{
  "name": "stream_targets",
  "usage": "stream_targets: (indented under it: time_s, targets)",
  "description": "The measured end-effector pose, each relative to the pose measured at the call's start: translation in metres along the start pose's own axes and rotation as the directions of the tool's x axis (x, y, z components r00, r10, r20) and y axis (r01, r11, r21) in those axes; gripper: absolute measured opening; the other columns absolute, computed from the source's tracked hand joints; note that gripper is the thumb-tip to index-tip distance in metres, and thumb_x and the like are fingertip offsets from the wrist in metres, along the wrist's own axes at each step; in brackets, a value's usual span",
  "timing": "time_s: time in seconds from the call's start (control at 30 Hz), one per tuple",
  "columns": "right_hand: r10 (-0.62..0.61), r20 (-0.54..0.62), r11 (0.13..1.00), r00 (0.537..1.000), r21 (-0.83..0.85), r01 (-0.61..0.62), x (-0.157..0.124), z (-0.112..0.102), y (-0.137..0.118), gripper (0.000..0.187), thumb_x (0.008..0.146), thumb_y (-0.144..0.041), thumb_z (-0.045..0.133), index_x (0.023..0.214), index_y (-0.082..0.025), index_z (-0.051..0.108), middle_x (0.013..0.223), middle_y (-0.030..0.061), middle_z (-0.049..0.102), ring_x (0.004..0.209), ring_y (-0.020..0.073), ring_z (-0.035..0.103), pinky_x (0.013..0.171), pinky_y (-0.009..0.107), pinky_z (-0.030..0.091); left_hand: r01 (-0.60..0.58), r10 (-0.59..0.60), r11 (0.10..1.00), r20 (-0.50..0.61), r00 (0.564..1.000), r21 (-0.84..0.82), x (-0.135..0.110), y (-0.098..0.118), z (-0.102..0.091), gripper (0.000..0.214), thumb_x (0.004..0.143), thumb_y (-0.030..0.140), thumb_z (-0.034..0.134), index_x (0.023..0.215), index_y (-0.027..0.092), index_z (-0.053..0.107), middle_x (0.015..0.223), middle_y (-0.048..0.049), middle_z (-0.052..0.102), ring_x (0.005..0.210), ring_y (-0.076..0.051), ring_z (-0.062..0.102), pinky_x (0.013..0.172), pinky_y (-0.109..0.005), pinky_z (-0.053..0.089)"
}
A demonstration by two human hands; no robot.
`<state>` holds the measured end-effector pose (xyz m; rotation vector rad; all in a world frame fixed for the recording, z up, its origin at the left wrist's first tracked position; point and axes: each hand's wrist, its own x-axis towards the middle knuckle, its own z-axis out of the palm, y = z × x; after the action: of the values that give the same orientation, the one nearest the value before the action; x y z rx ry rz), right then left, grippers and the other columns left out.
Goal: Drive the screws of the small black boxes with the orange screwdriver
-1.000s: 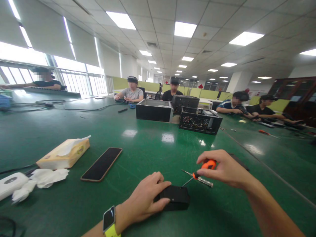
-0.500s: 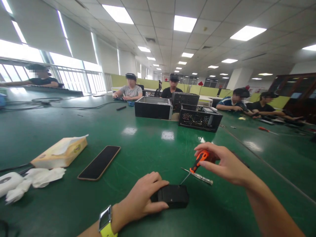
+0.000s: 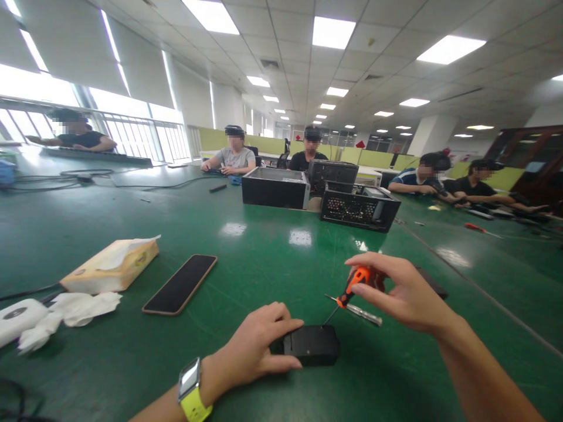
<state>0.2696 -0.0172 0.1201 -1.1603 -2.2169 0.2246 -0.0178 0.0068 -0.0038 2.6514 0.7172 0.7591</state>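
Observation:
On the green table, my left hand (image 3: 266,340) grips the left end of a small black box-shaped device (image 3: 313,347), thumb on the near side and fingers on the far side. My right hand (image 3: 396,290) is closed round the orange and black handle of a screwdriver (image 3: 355,285). The screwdriver leans, its tip meeting the far edge of the device's top. Just behind its shaft lies a slim second screwdriver (image 3: 364,315) with a clear handle. A flat black piece (image 3: 433,282) sits beyond my right hand, partly hidden by it.
A phone (image 3: 181,285) lies left of my hands, beside a tissue pack (image 3: 115,264), crumpled tissues (image 3: 83,309) and a white device (image 3: 20,321). Open computer cases (image 3: 275,189) stand further back. Several people sit round the table; a red screwdriver (image 3: 481,230) lies at right.
The view has shifted slightly. Both hands keep their holds, and the screwdriver tip stays at the same spot on the black device.

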Motion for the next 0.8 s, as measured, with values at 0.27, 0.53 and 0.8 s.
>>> stream_targets:
  time_s: [0.27,0.53,0.8]
  targets:
    - [-0.001,-0.008,1.000,1.000,-0.023,0.000,-0.0015,-0.0061,0.0017,0.024,0.086,-0.038,0.068,0.104,-0.021,0.067,0.080,0.0000,0.068,0.064,0.0127,0.061,0.061,0.025,0.049,-0.014,0.014,0.998,-0.008,1.000,0.054,-0.0007,0.0017,0.0008,0.061,0.092,0.068,0.043,0.122,0.019,0.064,0.094,-0.0097,0.059,0.080,-0.022,0.055,0.067,-0.031,0.046]
    - [-0.024,-0.020,0.995,1.000,-0.099,0.022,-0.0015,-0.0068,0.0014,0.024,0.085,-0.042,0.068,0.096,-0.020,0.070,0.078,0.0013,0.070,0.067,0.0147,0.063,0.063,0.027,0.049,0.012,-0.009,0.999,-0.051,0.999,0.046,0.0008,0.0066,0.0002,0.052,0.093,0.059,0.050,0.121,0.018,0.065,0.092,-0.0088,0.059,0.080,-0.022,0.055,0.066,-0.030,0.046]
    - [0.022,0.019,0.999,1.000,-0.048,-0.021,-0.0014,-0.0099,0.0012,0.026,0.087,-0.042,0.065,0.102,-0.021,0.069,0.077,0.0014,0.070,0.063,0.0140,0.062,0.058,0.026,0.050,0.014,-0.012,0.999,-0.033,0.999,0.048,0.0010,0.0046,0.0018,0.054,0.095,0.060,0.046,0.125,0.019,0.063,0.093,-0.0082,0.058,0.081,-0.022,0.055,0.068,-0.031,0.046]
